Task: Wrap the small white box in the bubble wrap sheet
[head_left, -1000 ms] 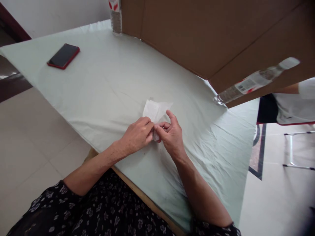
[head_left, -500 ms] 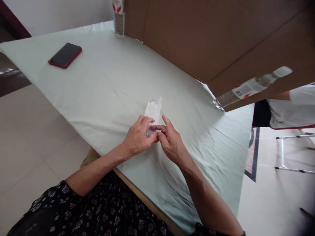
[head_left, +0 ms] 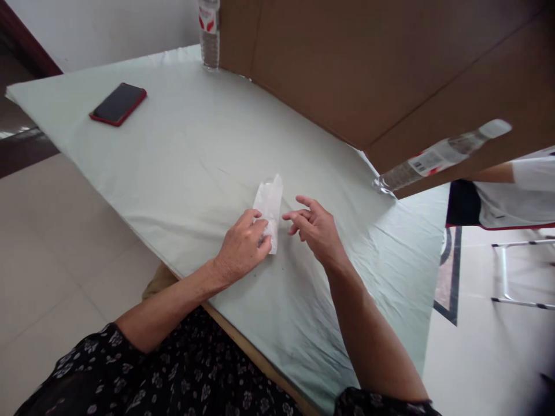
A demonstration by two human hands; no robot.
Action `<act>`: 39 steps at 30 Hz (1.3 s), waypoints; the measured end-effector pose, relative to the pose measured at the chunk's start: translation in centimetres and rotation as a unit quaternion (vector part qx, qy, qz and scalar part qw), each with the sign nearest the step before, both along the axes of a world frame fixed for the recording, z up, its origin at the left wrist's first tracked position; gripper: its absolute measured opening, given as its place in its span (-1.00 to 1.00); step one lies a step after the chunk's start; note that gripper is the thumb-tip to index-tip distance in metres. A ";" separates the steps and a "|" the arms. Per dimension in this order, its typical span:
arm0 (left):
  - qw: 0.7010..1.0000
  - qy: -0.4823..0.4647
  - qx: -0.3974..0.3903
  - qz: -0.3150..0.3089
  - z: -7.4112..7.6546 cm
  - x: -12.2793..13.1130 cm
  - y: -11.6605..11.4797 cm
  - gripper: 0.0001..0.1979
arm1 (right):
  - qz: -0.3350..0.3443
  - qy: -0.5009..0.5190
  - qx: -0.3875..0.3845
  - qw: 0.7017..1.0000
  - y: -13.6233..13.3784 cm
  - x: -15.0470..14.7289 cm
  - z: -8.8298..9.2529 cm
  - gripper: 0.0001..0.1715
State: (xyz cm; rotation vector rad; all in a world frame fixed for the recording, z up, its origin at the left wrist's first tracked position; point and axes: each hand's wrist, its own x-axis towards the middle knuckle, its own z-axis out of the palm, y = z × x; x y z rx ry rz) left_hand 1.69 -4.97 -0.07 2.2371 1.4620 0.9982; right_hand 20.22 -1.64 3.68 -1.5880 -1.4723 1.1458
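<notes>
A small white paper tissue [head_left: 269,203], folded into a narrow strip, lies on the pale cloth-covered table [head_left: 182,150]. My left hand [head_left: 243,249] is curled, with its fingertips pressed on the near end of the tissue. My right hand [head_left: 315,227] hovers just to the right of the tissue, fingers apart and holding nothing. A small gap separates it from the paper.
A red-cased phone [head_left: 118,104] lies face up at the far left. A tall brown cardboard panel [head_left: 381,63] stands along the far side, with a plastic water bottle [head_left: 208,34] at its left end and another bottle [head_left: 437,157] at its right. Another person's sleeve [head_left: 520,185] shows at right.
The tissue went from a wider sheet to a narrow folded strip. My right hand let go of it and moved a little to the right; my left hand stayed on it.
</notes>
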 end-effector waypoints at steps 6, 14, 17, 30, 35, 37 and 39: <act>0.998 0.050 0.034 -0.012 0.5 0.0 -0.1 -0.86 | -0.032 0.014 -0.072 0.997 3.0 -0.4 -2.5 -0.26; 0.990 0.131 0.027 -0.040 1.4 -0.5 0.2 -0.86 | -0.007 -0.021 -0.043 0.999 5.7 -1.8 -4.0 -0.39; 0.987 0.147 0.004 -0.061 1.9 -0.5 0.5 -0.74 | -0.008 -0.019 -0.053 0.998 6.3 -1.8 -4.1 -0.50; 0.982 0.106 -0.132 -0.079 2.2 -0.7 1.1 -0.71 | 0.032 0.117 -0.018 0.992 5.9 -2.5 -3.2 -0.73; 0.992 0.070 -0.089 -0.055 1.2 -0.7 0.8 -0.70 | 0.041 0.220 -0.004 0.975 4.3 -2.8 -2.8 -0.59; 0.996 0.058 -0.066 -0.030 0.8 -0.7 0.6 -0.72 | 0.047 0.213 0.012 0.976 3.6 -2.9 -2.4 -0.57; 0.998 0.045 -0.045 0.001 0.5 -0.8 0.4 -0.76 | 0.057 0.191 0.033 0.979 2.9 -2.8 -2.2 -0.56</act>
